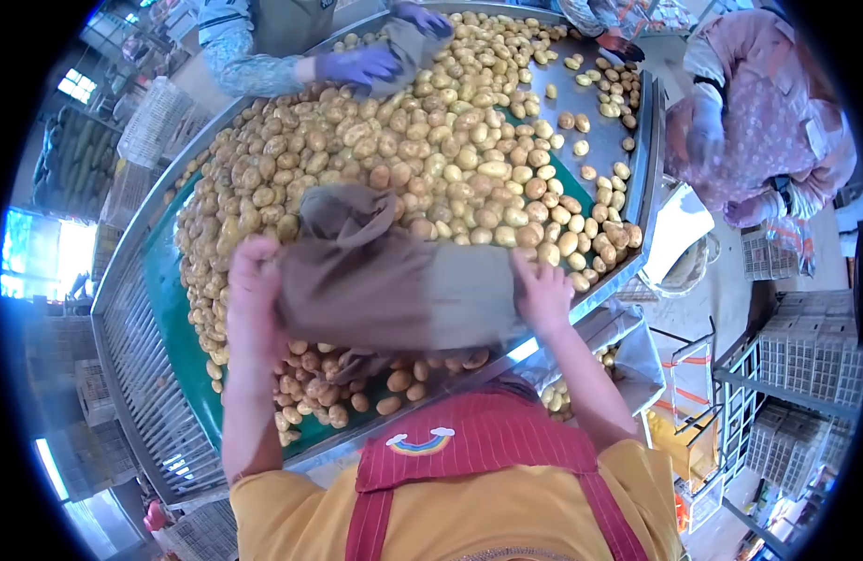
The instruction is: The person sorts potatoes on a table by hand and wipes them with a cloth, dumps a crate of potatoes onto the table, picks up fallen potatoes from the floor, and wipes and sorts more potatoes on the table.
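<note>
A brown-and-grey cloth (394, 290) is stretched sideways between my hands over a heap of potatoes (356, 140). My left hand (252, 271), smeared by motion, is closed on the cloth's left end. At its right end, my right hand (545, 292) grips the grey part with bent fingers. A bunched fold of the cloth stands up at its upper left. Below its lower edge, more potatoes show, and part of the heap is hidden behind the fabric.
The potatoes lie on a metal-rimmed sorting table (648, 140) with a slatted left side (137, 402). Across from me, a worker's purple gloves (361, 65) hold a grey cloth (408, 56). Another person (768, 112) bends at right. Crates (805, 337) stand there too.
</note>
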A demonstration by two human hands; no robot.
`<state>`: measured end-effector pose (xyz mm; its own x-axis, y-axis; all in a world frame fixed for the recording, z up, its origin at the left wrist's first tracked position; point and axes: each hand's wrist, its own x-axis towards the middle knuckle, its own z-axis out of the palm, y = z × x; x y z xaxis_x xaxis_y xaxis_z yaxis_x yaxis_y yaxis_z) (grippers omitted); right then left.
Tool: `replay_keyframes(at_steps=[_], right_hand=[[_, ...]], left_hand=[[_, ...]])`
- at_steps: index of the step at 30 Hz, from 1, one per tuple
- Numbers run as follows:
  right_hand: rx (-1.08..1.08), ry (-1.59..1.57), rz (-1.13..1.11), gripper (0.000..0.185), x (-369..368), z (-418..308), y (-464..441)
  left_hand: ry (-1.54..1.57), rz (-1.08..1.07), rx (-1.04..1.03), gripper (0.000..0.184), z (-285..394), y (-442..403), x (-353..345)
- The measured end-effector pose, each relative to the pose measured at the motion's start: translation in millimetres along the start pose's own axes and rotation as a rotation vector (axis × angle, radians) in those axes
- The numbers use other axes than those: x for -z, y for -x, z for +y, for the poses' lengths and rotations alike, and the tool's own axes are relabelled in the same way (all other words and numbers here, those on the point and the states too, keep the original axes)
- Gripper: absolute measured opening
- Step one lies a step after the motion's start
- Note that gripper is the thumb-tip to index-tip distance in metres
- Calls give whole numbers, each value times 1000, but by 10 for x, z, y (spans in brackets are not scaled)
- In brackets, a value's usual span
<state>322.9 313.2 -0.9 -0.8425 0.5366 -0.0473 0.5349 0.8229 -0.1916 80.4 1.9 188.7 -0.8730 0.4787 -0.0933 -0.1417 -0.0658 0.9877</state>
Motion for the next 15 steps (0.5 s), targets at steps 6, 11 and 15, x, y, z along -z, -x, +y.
replay_keyframes(at_steps=[6, 11, 15], right_hand=[[142, -193, 211, 38, -30, -108, -22], [-222, -1337, 48, 17, 315, -7, -106], [-277, -1736, 147, 13, 1308, 287, -642]], left_hand=[[85, -254, -246, 49, 963, -34, -235], [-206, -100, -284, 38, 1079, -238, -102], [-742, 29, -285, 19, 1259, -829, -72]])
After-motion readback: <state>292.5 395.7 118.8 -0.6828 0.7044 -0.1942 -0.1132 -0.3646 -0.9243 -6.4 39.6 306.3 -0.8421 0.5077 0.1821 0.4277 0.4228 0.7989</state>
